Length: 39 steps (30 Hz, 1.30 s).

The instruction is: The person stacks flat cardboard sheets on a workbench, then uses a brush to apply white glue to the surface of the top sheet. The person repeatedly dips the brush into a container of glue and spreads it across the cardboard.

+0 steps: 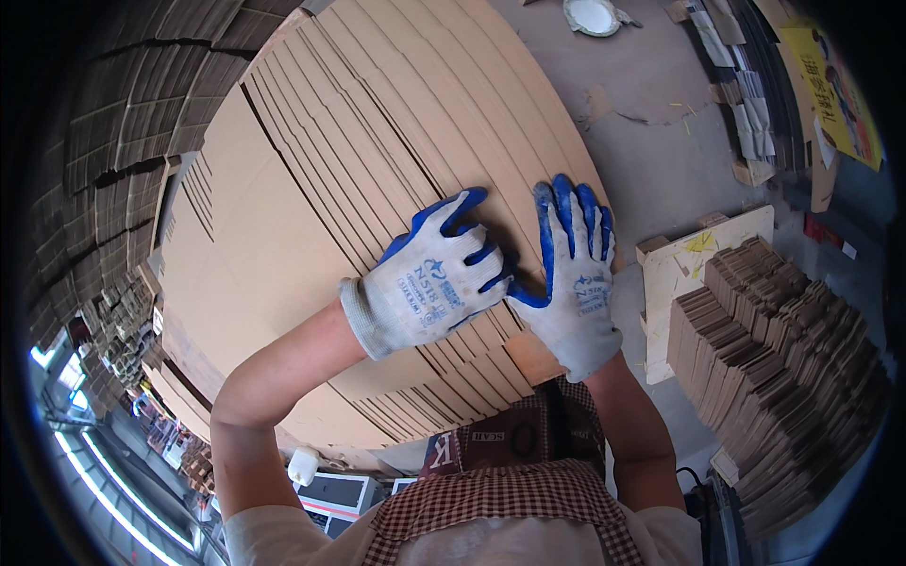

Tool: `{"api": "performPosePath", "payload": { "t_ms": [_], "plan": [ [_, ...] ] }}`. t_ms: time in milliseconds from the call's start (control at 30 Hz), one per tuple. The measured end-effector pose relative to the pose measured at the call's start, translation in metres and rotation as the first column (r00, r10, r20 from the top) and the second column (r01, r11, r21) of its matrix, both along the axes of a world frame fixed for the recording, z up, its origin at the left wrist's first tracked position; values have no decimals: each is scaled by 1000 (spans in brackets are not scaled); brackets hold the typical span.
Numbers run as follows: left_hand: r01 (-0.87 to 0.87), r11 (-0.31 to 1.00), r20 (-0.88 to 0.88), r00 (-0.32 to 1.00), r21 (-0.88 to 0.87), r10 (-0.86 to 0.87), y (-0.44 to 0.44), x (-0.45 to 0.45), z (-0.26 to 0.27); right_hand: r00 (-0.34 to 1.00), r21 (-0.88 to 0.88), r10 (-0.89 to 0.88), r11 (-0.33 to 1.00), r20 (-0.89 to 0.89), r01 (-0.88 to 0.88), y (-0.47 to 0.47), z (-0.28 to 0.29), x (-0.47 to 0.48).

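Overlapping flat cardboard sheets (pixel 297 233) with slots and creases lie fanned out before me. My left hand (pixel 446 272), in a white knit glove with blue coating, rests on them with fingers partly bent and apart. Beside it my right hand (pixel 573 262), gloved the same way, lies palm down near the sheets' right edge, its fingers pointing away from me. The right thumb reaches toward the left hand's fingers, and the two gloves meet or overlap there. Neither hand visibly grips a sheet, though the undersides of the fingers are hidden.
On the right, bundled cardboard pieces (pixel 764 368) are stacked by a pale wooden board (pixel 708 247). Tall stacks of cardboard (pixel 134 106) stand along the left. Further right are strapped bundles (pixel 750 106) and a yellow printed sheet (pixel 832 92). A white round object (pixel 593 17) lies on the floor.
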<state>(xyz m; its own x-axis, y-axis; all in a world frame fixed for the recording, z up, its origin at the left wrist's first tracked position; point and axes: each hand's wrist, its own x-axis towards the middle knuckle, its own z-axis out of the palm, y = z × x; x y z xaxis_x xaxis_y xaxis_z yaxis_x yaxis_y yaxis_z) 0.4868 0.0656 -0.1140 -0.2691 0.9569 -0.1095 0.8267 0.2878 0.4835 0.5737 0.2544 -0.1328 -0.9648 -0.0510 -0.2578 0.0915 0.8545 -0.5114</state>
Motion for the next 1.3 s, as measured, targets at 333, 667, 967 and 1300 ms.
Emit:
{"api": "performPosePath", "payload": {
  "t_ms": [333,667,967,1300],
  "plan": [
    [85,996,-233,969,-11,-85,-10,2,-1,1000,-6,-4,1000,22,4,2,1,0],
    [49,996,-278,960,80,-25,-26,10,-8,1000,-13,-3,1000,21,4,3,2,-2],
    [-126,983,-176,973,136,150,-10,-3,3,1000,-47,20,999,-6,-20,7,-2,-2],
    [-33,991,-267,961,133,68,-14,-2,-11,999,-40,7,999,38,-6,9,3,-2]
  ]
}}
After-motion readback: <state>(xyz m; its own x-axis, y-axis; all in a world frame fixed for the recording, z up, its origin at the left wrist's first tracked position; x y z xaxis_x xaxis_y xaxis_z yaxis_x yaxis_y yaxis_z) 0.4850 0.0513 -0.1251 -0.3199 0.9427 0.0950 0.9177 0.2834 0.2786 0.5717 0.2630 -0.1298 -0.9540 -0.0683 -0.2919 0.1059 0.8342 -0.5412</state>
